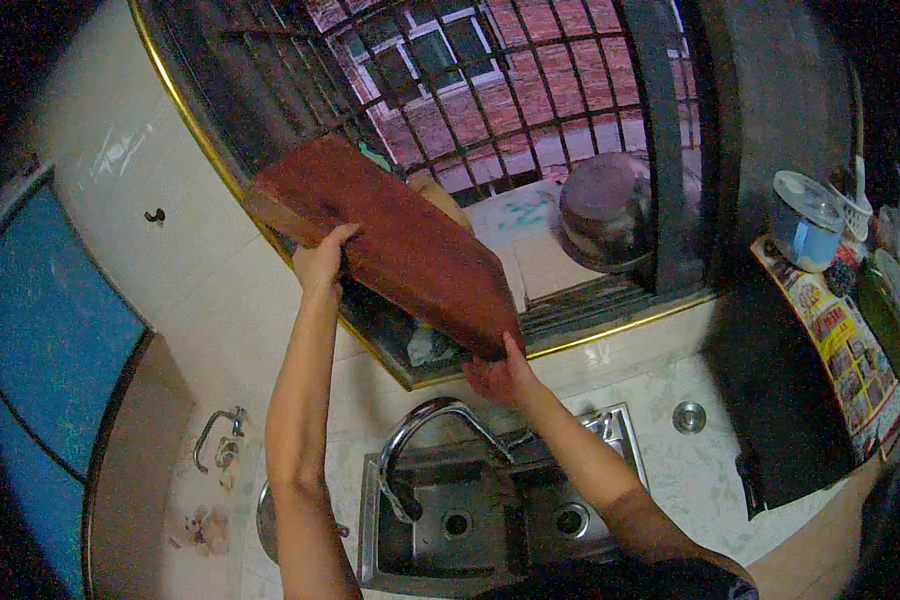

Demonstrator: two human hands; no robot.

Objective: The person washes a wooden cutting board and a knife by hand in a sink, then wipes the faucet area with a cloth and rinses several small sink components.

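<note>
A thick reddish-brown board, which looks like wood, is held up at a slant in front of the barred window, above the gold-trimmed sill. My left hand grips its near edge toward the left end, thumb on the upper face. At the lower right corner, my right hand has hold of the board, with fingers partly beneath it. Below both hands lies a double-bowl steel sink with a curved chrome faucet. Part of a tan object shows behind the board.
An upturned metal pot sits beyond the window frame. To the right, a plastic container with a lid rests on printed paper beside a black surface. A wall tap and a hook are at left.
</note>
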